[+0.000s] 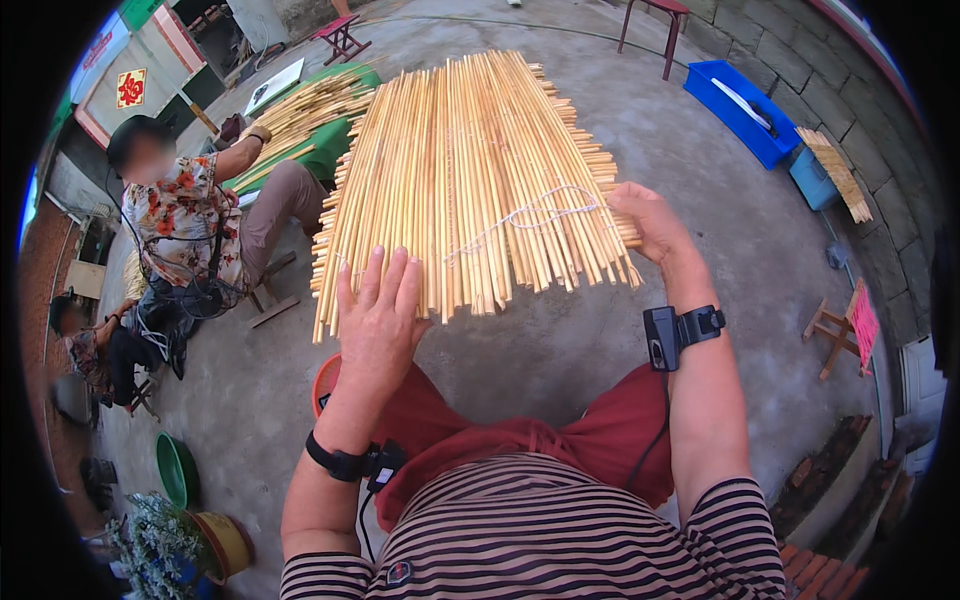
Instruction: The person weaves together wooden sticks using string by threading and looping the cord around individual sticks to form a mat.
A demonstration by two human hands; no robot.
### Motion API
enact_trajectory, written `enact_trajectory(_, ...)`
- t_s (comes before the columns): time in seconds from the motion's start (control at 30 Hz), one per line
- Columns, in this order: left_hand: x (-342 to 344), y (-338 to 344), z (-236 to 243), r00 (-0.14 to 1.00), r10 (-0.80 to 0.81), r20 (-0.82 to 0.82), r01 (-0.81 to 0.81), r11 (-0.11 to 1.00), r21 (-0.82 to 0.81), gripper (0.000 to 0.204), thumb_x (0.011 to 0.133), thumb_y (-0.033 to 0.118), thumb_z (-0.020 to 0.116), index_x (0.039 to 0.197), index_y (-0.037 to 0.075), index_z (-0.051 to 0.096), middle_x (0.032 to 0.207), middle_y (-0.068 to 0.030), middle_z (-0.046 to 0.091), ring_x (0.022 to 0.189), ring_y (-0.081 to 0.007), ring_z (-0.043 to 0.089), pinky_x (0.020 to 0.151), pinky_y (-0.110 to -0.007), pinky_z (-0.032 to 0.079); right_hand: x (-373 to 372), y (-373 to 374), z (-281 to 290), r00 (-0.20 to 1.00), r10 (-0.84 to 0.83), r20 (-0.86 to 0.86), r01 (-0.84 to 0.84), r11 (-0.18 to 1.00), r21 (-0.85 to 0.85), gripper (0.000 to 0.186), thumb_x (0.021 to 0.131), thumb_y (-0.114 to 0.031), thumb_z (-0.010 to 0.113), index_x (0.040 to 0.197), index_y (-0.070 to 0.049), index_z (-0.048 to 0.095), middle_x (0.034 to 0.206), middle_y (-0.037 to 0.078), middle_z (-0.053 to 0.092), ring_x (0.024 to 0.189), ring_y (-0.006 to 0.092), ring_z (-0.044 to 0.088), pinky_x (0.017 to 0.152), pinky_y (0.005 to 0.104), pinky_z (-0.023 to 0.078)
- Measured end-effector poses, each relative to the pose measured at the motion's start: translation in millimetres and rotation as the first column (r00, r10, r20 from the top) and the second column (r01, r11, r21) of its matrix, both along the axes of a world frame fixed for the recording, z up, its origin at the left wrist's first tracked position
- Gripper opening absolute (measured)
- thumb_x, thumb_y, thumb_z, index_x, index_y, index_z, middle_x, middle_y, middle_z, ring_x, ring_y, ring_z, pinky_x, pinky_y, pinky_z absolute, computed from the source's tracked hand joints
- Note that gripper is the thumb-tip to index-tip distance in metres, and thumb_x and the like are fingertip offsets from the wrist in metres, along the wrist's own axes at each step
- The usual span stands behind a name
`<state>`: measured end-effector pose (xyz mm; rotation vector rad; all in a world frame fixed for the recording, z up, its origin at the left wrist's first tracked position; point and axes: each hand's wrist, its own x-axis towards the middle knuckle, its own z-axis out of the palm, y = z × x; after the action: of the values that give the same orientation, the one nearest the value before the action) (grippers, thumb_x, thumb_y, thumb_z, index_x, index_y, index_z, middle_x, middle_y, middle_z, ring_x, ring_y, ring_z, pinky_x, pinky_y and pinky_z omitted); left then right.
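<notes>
In front of me lies a reed mat [450, 170], made of many straight yellow stalks laid side by side, their near ends uneven. A loose white string [540, 212] trails across its near right part. My left hand [378, 305] rests flat on the near left corner, fingers stretched out over the stalks. At the mat's right edge, my right hand [652, 222] grips the side near the front corner; some of its fingers are hidden by the stalks. What holds the mat up from below cannot be seen.
Left, a seated person [180, 200] reaches to stalks [310, 110] on a green-covered surface [325, 150]; another person [90, 340] sits behind. A blue bin [740, 110] and stools [340, 38] stand farther off. Near left are a green basin [177, 470] and a potted plant [160, 545].
</notes>
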<state>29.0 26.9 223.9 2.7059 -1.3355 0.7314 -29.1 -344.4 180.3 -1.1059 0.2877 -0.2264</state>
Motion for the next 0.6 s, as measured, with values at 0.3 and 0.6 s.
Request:
enact_trajectory(0.3,48,-6,92,0.921,-0.223,0.320,0.264,0.960,-0.092,0.016,0.072,0.008,0.067,0.087,0.009,0.061,0.076,-0.0068,0.064,0.070,-0.0215,0.064,0.062,-0.034,0.051,1,37,68,0.953,0.030,0.300,-0.094,0.975,0.201,0.017,0.090,-0.015,0.052,0.099,-0.001,0.055,0.102,0.017,0.063,0.091,0.0242,0.065,0.077,0.0344,0.056)
enact_trajectory(0.6,104,-30,198,0.992,-0.042,0.118,0.063,0.983,-0.174,0.025,0.082,0.032,0.066,0.097,0.012,0.068,0.074,-0.0073,0.066,0.066,-0.0206,0.064,0.060,-0.029,0.049,2,45,91,0.789,-0.207,0.579,0.036,0.956,0.292,0.019,0.087,-0.017,0.057,0.099,-0.002,0.055,0.124,0.024,0.052,0.113,0.0371,0.056,0.098,0.0496,0.042)
